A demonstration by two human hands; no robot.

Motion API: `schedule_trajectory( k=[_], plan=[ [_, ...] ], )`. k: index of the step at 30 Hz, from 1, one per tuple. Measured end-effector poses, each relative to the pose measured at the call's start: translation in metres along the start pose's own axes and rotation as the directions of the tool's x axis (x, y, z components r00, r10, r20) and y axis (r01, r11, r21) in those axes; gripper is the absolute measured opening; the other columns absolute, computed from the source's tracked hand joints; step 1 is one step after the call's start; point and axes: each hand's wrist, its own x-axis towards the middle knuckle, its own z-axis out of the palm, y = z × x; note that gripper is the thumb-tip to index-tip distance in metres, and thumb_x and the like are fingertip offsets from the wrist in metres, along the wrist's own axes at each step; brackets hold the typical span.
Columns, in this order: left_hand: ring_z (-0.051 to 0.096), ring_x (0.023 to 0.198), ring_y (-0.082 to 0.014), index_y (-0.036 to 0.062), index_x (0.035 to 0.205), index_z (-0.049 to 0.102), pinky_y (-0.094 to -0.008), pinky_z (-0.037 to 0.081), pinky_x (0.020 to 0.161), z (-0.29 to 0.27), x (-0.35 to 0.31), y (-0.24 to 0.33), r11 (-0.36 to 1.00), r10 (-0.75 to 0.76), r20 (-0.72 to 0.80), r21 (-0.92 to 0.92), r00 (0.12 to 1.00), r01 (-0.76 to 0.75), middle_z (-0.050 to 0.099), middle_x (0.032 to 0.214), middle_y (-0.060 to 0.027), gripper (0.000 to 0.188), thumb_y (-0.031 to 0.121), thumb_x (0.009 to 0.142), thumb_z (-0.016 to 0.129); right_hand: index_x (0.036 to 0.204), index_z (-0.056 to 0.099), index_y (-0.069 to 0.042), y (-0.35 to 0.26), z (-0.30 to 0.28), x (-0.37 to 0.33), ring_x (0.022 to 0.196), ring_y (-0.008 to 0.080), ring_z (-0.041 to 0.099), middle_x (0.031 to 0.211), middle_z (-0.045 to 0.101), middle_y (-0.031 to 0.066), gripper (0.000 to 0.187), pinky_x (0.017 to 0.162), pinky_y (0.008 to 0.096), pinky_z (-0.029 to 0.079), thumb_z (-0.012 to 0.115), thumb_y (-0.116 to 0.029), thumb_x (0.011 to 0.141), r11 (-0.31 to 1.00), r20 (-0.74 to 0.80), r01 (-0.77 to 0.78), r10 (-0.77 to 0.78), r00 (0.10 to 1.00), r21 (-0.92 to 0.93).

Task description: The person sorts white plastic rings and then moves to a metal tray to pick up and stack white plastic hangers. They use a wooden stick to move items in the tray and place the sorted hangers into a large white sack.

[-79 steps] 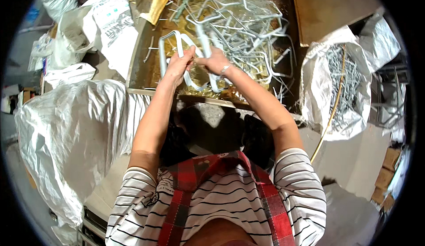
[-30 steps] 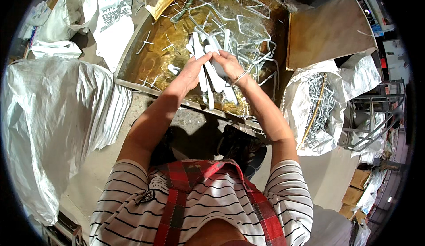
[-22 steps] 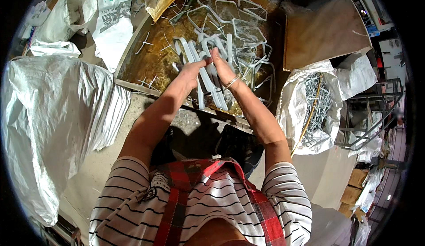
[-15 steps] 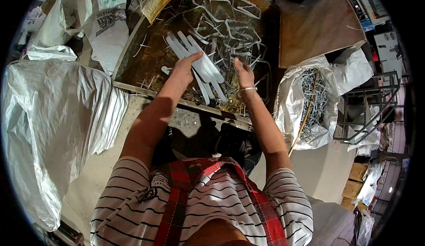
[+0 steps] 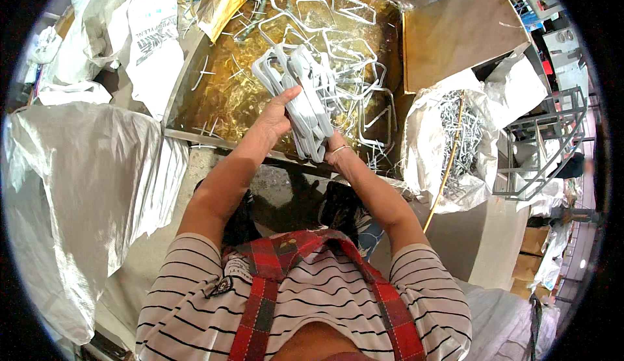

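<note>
Right of the tray (image 5: 207, 142) sits a sack (image 5: 419, 130) of metal pieces (image 5: 469, 146), while over the tray's near half is 1 white frame bundle (image 5: 305, 111), the left grip (image 5: 277, 115) clamped on it and the right grip (image 5: 337, 148) touching it near the tray's front edge, closure impossible to tell.

Passage over tray (image 5: 221, 104), nine o'clock from held frames (image 5: 308, 111); obstructions: loose frames (image 5: 364, 89), one to three; yellow bag (image 5: 224, 2), eleven.
</note>
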Motion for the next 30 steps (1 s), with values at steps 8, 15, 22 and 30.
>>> schedule_trajectory(
  k=[8, 15, 22, 30],
  plan=[
    [0.056, 0.101, -0.0242, 0.0010, 0.112, 0.053, -0.0425, 0.042, 0.093, -0.018, 0.004, 0.001, 0.992, -0.130, 0.135, 0.021, 0.982, 0.128, 0.059, 0.108, -0.0113, 0.041, 0.022, 0.079, 0.066, 0.083, 0.056, 0.005, -0.021, -0.032, 0.031, 0.056, 0.0199, 0.055, 0.073, 0.062, 0.0115, 0.027, 0.049, 0.0377, 0.043, 0.067, -0.015, 0.069, 0.860, -0.531, 0.105, -0.400, 0.747, -0.499],
    [0.061, 0.086, -0.0209, 0.0068, 0.096, 0.059, -0.0393, 0.048, 0.080, -0.030, 0.002, 0.013, 0.983, -0.183, 0.015, -0.002, 0.983, 0.183, 0.064, 0.091, -0.0053, 0.033, 0.032, 0.077, 0.069, 0.093, 0.057, 0.010, -0.028, -0.021, 0.016, 0.077, 0.0299, 0.062, 0.085, 0.063, 0.0237, 0.041, 0.069, 0.0356, 0.047, 0.070, -0.013, 0.062, 0.597, -0.566, -0.133, -0.631, 0.530, -0.791],
    [0.048, 0.113, -0.0240, 0.0047, 0.122, 0.047, -0.0400, 0.040, 0.094, -0.048, 0.029, -0.007, 0.977, -0.081, -0.099, 0.187, 0.992, 0.099, 0.051, 0.120, -0.0123, 0.044, 0.029, 0.086, 0.054, 0.098, 0.057, 0.005, -0.014, -0.040, 0.025, 0.085, 0.0345, 0.060, 0.097, 0.061, 0.0200, 0.042, 0.079, 0.0408, 0.046, 0.057, -0.030, 0.076, 0.365, -0.428, -0.226, -0.724, 0.541, -0.903],
    [0.056, 0.085, -0.0194, 0.0133, 0.087, 0.059, -0.0380, 0.046, 0.075, -0.028, 0.027, 0.016, 0.985, -0.020, -0.396, 0.152, 0.918, 0.087, 0.060, 0.089, 0.0005, 0.019, 0.027, 0.075, 0.063, 0.094, 0.062, -0.003, -0.022, -0.041, 0.051, 0.099, 0.0283, 0.060, 0.100, 0.062, 0.0152, 0.024, 0.079, 0.0383, 0.048, 0.062, -0.016, 0.073, 0.619, -0.550, -0.216, -0.419, 0.723, -0.755]
  ],
)
